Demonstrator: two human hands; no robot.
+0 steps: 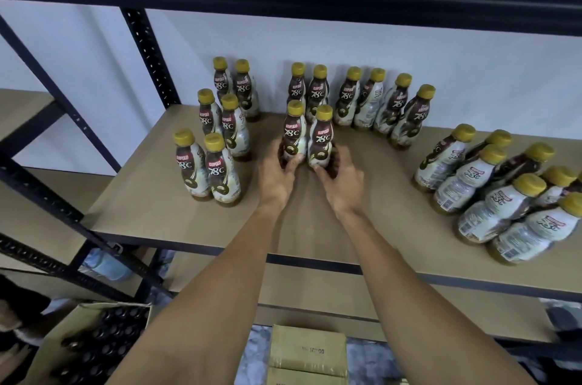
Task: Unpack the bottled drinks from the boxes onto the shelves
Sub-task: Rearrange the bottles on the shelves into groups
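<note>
Lower left of frame: open box (63,337) holding dark-capped bottles. Left of centre, on the shelf (378,211): left group (233,129) of six upright yellow-capped bottles, set in pairs. Centre: left hand (277,177), fingers curled round the base of the left bottle (295,129); right hand (341,180), fingers curled round the base of the right bottle (322,136). Both bottles stand upright on the shelf, just beside each other. Behind them: back row (349,98) along the wall. Right: cluster (491,211) near the shelf's front edge. Lower centre: closed box (308,350).
</note>
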